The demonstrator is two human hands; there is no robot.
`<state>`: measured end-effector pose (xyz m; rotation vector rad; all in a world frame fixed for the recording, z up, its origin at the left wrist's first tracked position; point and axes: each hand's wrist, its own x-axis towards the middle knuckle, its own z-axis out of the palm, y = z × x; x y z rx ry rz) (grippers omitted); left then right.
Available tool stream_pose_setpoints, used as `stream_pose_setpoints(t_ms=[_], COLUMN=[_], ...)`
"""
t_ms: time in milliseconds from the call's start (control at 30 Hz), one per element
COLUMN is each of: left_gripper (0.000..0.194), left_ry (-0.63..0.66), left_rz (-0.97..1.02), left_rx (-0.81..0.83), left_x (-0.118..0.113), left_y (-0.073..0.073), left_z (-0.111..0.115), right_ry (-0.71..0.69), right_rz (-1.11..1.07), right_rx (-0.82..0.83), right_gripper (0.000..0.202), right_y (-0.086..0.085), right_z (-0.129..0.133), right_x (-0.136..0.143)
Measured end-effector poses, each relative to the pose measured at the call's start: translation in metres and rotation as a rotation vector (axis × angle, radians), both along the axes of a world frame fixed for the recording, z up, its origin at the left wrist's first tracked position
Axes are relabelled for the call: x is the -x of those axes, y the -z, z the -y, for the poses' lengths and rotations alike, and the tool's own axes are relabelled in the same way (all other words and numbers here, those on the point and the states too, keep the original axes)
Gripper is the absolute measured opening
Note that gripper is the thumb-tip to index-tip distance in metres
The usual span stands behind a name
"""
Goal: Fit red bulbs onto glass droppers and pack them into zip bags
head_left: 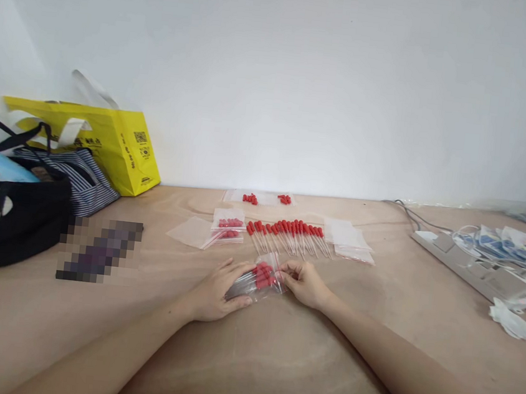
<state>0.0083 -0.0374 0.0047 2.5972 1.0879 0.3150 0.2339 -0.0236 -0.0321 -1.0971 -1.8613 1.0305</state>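
Observation:
A clear zip-lock bag (261, 278) lies on the table, with several red-bulbed glass droppers inside, bulbs toward its right end. My left hand (220, 289) is curled around the bag's left end, over the droppers' thin tubes. At the opposite end my right hand (305, 283) pinches the bag's edge by the seal between thumb and fingers. Just beyond, a row of loose droppers (290, 231) lies with red bulbs pointing away. Left of the row are small bags of red bulbs (230, 225) and a flat clear bag (188, 232); to its right is a stack of flat clear bags (350, 239).
Near the wall, a clear bag (267, 200) bears two clusters of red bulbs. A yellow bag (131, 152), a striped pouch (86, 178) and a black-and-white bag (11, 221) stand left, near a blurred-out dark object (102, 249). A power strip (472, 266), cables and tissue (515, 321) lie right.

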Motion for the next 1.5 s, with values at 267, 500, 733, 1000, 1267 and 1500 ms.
stream_pose_setpoints(t_ms=[267,500,733,1000,1267,1500], left_gripper=[0.057,0.057,0.059,0.062,0.069,0.067], left_ry=[0.001,-0.004,-0.017,-0.009,-0.078,-0.069], left_rz=[0.028,0.026,0.015,-0.092,-0.15,-0.097], left_rx=[0.014,-0.003,-0.037,-0.028,-0.038,-0.076], left_x=[0.0012,0.003,0.0047,0.0047,0.0049,0.0071], left_y=[-0.0027,0.0009,0.0041,0.0006,0.0003,0.0018], left_z=[0.0006,-0.0006,-0.0034,-0.0026,-0.0032,-0.0041], right_ry=[-0.163,-0.2,0.049,-0.11,-0.136,-0.114], right_rz=[-0.057,-0.084,0.101,0.186,0.223,0.032], right_rx=[0.17,0.098,0.023,-0.09,-0.112,-0.038], right_gripper=[0.028,0.025,0.031,0.028,0.024,0.02], right_y=[0.003,-0.0026,-0.0017,0.0021,-0.0046,-0.0014], right_z=[-0.0023,0.0027,0.0029,0.0002,0.002,0.0013], right_x=[-0.0104,-0.004,-0.0021,-0.0076,-0.0078,-0.0017])
